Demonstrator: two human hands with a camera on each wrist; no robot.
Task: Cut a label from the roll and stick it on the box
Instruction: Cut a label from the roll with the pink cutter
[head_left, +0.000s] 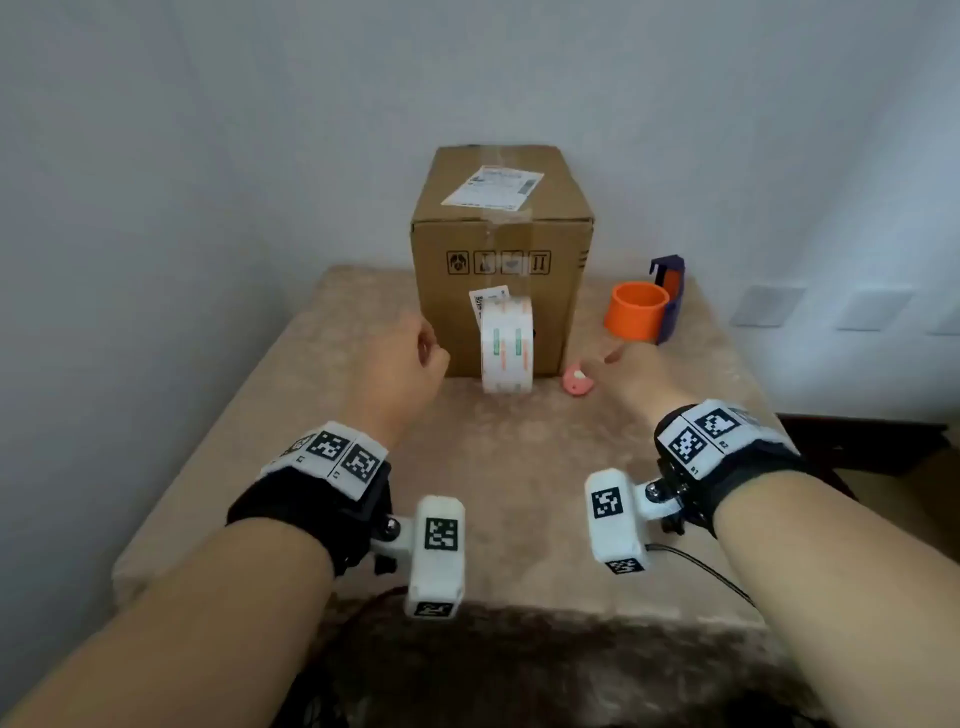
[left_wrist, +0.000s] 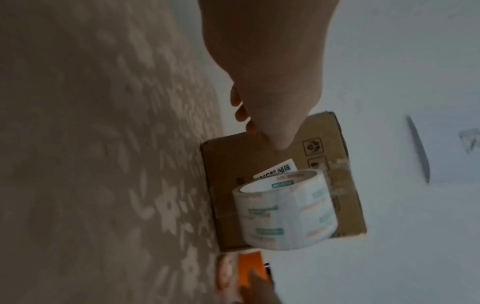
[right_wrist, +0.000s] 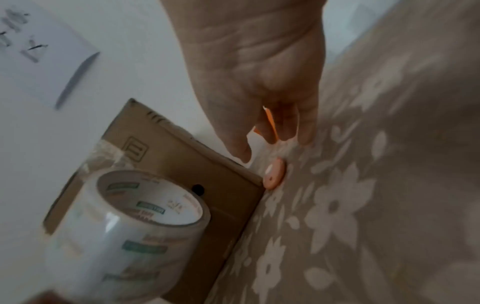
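Here: cardboard box (head_left: 501, 249), glossy cylindrical roll (head_left: 506, 345).

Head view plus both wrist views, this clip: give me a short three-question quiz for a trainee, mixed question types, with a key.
1. True or false: the left hand holds the label roll.
2. Multiple choice: the small pink cutter lies (A) on top of the box, (B) on the cloth by the box's lower right corner, (C) inside the orange ring.
3. Fill in: the roll stands on its edge right in front of the cardboard ____.

Key
1. False; its fingers are curled beside the roll, gripping nothing.
2. B; the right hand reaches over it without gripping it.
3. box.
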